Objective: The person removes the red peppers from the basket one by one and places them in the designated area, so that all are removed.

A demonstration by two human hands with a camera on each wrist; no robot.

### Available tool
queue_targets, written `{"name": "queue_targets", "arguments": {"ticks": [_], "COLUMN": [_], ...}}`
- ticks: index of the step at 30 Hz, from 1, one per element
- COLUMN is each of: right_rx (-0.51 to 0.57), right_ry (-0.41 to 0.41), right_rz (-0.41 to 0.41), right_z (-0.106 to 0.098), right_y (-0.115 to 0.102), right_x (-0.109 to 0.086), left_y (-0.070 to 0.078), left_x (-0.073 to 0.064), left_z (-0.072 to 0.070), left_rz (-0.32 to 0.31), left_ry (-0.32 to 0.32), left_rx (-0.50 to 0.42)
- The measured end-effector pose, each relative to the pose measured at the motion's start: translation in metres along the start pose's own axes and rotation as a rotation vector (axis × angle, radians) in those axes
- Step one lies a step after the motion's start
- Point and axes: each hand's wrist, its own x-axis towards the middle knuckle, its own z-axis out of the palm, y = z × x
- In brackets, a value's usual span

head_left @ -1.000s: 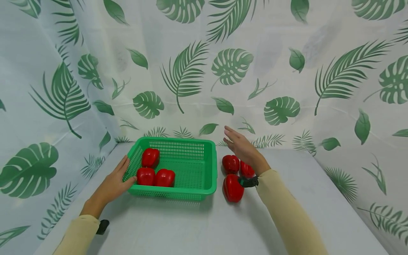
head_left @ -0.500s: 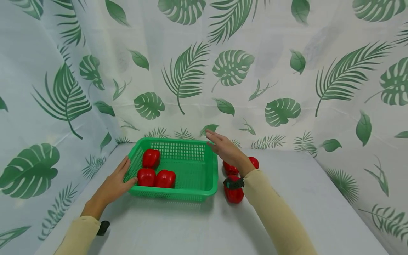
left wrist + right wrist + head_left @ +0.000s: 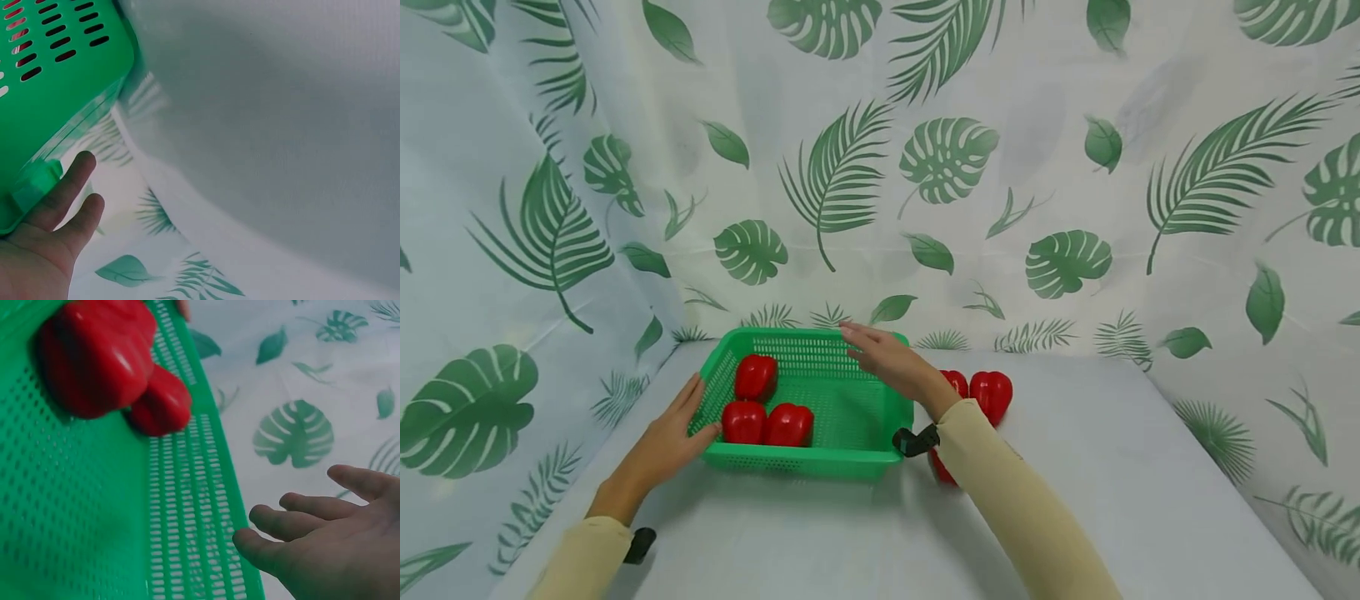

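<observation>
A green perforated plastic basket [image 3: 797,457] stands on the table with three red bell peppers [image 3: 756,377] grouped toward its left end. My left hand [image 3: 662,442] rests at the basket's left side, thumb at the rim and fingers extended; two of them show straight in the left wrist view. Over the basket's right end hovers my right hand [image 3: 891,362], fingers stretched out and nothing held. The right wrist view shows those fingers [image 3: 294,522] spread beside the basket's rim. Right of the basket lie three more red bell peppers [image 3: 992,396], two partly hidden by my right arm.
The white table [image 3: 775,542] carries the basket and the loose peppers. A white curtain [image 3: 880,192] printed with green leaves hangs behind and along the sides. Each wrist wears a black strap [image 3: 916,441].
My right hand has moved left, from above the loose peppers to above the basket's right end, staying empty. The left hand, basket and peppers hold their places.
</observation>
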Motion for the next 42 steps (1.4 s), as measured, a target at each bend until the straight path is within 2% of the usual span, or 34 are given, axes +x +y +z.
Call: {"name": "queue_targets", "arguments": {"ticks": [8, 15, 22, 30, 37, 42], "right_rx": [-0.016, -0.051, -0.096, -0.096, -0.056, -0.075], "right_ry": [-0.057, -0.096, -0.169, -0.247, -0.305, -0.349], "right_rz": [0.036, 0.079, 0.144, 0.27, 0.314, 0.348], "right_z": [0.019, 0.034, 0.04, 0.045, 0.05, 0.053], "right_y": [0.005, 0.011, 0.017, 0.029, 0.037, 0.038], "right_x": [0.014, 0.026, 0.035, 0.043, 0.046, 0.048], "left_y": [0.003, 0.004, 0.003, 0.003, 0.003, 0.004], "left_x": [0.0, 0.002, 0.005, 0.005, 0.003, 0.003], "left_z": [0.007, 0.0, -0.006, -0.001, 0.0, -0.001], "left_rz": [-0.008, -0.011, -0.011, -0.028, -0.022, -0.015], "left_ry": [-0.005, -0.016, -0.014, -0.018, -0.005, -0.008], "left_rx": [-0.017, 0.0, 0.008, -0.01, -0.01, -0.017]}}
